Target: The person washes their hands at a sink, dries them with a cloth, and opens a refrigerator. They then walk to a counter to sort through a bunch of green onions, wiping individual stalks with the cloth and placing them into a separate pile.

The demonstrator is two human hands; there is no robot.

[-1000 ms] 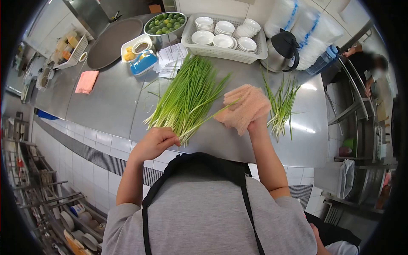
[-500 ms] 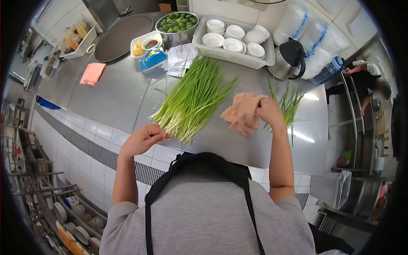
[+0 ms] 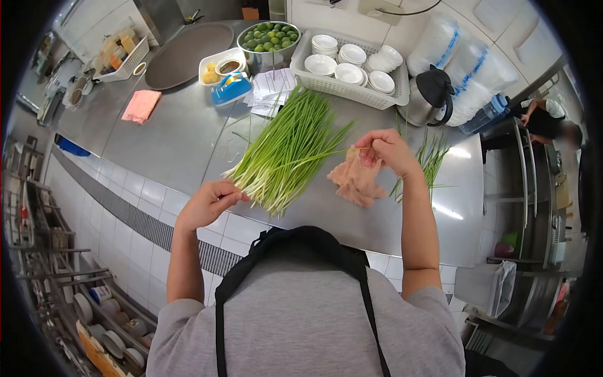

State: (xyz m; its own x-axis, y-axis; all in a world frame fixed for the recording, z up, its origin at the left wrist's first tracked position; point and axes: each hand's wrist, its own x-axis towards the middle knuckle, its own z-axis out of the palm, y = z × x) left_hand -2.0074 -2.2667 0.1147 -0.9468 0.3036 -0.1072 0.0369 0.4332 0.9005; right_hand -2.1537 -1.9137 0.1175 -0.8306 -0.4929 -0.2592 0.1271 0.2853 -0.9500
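Observation:
A large pile of green chives (image 3: 289, 147) lies on the steel table, white root ends toward me. My left hand (image 3: 213, 202) is at those root ends, thumb and fingertips pinched together; what they hold is too small to name. At the right side of the pile my right hand (image 3: 388, 151) pinches the tip of a thin green stalk reaching out from the pile. Just under its fingers a crumpled pink cloth (image 3: 357, 179) rests on the table. A smaller bunch of chives (image 3: 428, 162) lies to the right of my right wrist.
Along the back stand a bowl of limes (image 3: 268, 39), a basket (image 3: 348, 85) of white bowls, a kettle (image 3: 429, 97) and plastic-wrapped stacks. Papers (image 3: 271, 88), a blue dispenser (image 3: 230, 89) and a folded pink cloth (image 3: 141, 106) lie left. A person (image 3: 545, 119) stands far right.
My right hand has let go of the pink cloth, which sank lower, and now pinches a stalk tip. My left hand has barely moved at the root ends.

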